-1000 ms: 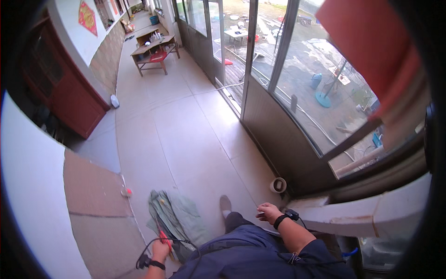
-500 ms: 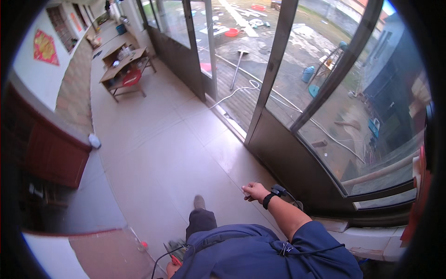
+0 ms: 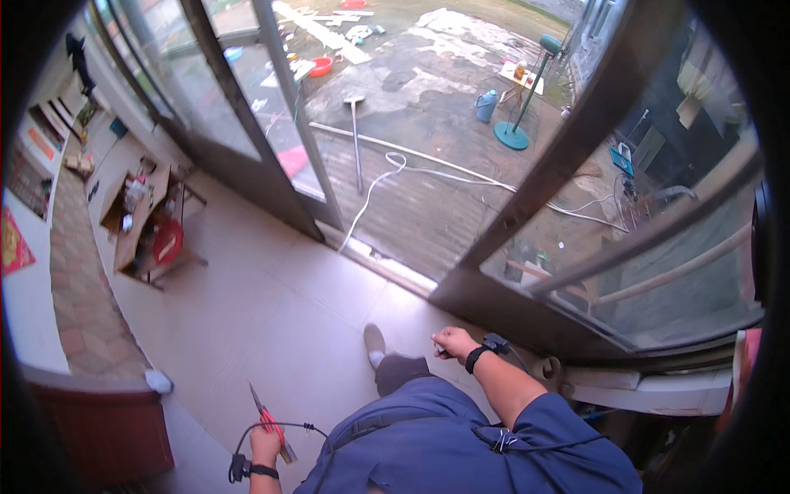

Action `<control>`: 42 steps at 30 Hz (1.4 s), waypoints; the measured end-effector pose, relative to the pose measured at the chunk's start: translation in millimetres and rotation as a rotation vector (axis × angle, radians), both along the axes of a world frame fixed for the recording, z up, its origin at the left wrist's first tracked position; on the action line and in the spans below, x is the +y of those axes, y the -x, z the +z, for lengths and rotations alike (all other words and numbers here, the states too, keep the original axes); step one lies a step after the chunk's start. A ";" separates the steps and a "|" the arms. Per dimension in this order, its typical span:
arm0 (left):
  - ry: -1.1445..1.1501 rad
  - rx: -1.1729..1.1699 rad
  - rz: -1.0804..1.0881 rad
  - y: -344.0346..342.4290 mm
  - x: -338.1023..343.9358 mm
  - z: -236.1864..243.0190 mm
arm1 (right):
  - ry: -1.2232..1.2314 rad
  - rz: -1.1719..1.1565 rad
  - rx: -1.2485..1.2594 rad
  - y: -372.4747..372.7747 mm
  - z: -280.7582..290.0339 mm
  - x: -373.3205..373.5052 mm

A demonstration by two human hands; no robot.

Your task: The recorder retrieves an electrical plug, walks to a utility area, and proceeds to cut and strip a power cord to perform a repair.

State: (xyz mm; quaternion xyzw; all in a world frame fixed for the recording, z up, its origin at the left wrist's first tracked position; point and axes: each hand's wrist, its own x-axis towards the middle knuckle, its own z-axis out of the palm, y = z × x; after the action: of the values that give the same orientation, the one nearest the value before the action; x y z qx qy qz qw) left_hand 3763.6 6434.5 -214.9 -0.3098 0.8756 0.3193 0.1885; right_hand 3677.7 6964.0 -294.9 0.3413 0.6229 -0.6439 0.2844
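At the lower left, my left hand [image 3: 264, 445] is closed around a long tool with a red middle part [image 3: 270, 421]. A narrow, dark, pointed end juts forward from the fist and a greyish end sticks out behind; its exact kind is unclear. My right hand [image 3: 454, 342] is held out in front of my body, fingers curled, with a small pale bit showing at the fingertips that is too small to name. Each wrist wears a black band with a small device, and a black cable runs near the left one.
An open doorway with dark-framed glass doors [image 3: 461, 284] lies ahead. Outside are a white hose [image 3: 362, 210], a long-handled tool [image 3: 357, 148], a blue jug [image 3: 485, 105] and a green fan [image 3: 511, 136]. To the left stand a wooden desk [image 3: 136, 230], a red chair [image 3: 168, 240] and a reddish-brown cabinet [image 3: 99, 436].
My view has turned right toward the doorway, and I have stepped closer to it. My left hand has swung out from beside my body, bringing the red tool into view. My right hand stays curled.
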 end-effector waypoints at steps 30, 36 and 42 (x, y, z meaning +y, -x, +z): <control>0.171 -0.464 -1.122 677.4 148.7 -52.7 | 0.053 -1.005 0.158 422.7 14.5 209.1; 0.194 -0.425 -1.168 769.2 281.3 -65.2 | 0.063 -1.265 0.172 443.3 -7.3 325.6; 0.198 -0.409 -1.214 847.5 397.8 -81.4 | 0.032 -1.349 0.150 458.3 -20.0 425.6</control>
State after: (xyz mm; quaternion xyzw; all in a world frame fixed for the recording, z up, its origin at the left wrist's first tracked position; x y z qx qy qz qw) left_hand 2916.1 6832.4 -296.3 0.1698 0.8667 0.0084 0.4690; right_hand 3219.4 7389.6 -314.8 0.6054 0.2822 -0.7114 -0.2186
